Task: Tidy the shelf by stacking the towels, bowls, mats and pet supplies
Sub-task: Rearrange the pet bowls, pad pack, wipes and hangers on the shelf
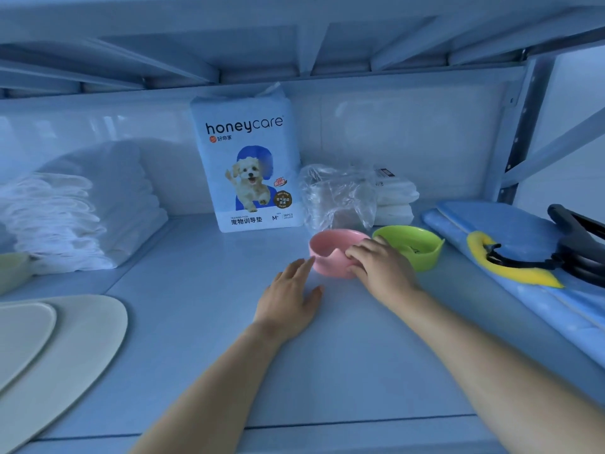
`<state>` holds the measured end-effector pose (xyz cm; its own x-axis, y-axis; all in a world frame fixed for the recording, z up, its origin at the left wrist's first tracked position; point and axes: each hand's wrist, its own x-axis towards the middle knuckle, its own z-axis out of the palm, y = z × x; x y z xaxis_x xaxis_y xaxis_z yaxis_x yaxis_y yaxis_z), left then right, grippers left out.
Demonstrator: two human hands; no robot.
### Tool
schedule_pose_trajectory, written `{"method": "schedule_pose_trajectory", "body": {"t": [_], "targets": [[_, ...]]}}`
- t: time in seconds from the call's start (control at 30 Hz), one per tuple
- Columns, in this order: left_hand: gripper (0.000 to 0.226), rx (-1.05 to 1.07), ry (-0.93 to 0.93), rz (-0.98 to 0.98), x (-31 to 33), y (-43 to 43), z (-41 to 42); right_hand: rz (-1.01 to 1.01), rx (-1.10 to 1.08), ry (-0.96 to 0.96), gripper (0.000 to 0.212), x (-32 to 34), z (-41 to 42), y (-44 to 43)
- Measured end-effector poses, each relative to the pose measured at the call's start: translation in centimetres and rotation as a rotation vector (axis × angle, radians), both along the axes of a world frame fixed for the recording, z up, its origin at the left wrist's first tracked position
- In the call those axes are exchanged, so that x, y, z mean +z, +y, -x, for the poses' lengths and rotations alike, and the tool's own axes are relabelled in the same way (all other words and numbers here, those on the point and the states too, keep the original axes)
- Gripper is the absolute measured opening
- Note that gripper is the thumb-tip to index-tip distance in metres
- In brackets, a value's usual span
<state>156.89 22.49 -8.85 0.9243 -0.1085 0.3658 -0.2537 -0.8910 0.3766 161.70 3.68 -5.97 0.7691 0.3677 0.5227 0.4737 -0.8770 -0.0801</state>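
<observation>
Two hands flank the pink bowl [330, 250]. The left hand [288, 299] lies flat on the shelf [203, 322], fingers straight, tips just short of the bowl's left side. The right hand [379, 267], nearer, grips its right rim with curled fingers. Just right stands the green bowl [409, 245], so stacking probably means a short rightward lift.

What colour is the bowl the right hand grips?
The bowl is pink, seen best in the head view.
</observation>
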Motion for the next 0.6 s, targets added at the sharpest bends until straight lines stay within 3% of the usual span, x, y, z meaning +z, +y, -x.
{"method": "schedule_pose_trajectory", "body": {"t": [0.17, 0.6], "targets": [[0.059, -0.174, 0.009, -0.034, 0.15, 0.05, -0.32, -0.009, 0.018, -0.065, 0.022, 0.05, -0.1, -0.06], [0.065, -0.199, 0.053, -0.088, 0.03, 0.35, -0.82, -0.026, 0.03, -0.089, 0.018, -0.14, 0.23, 0.2]]}}
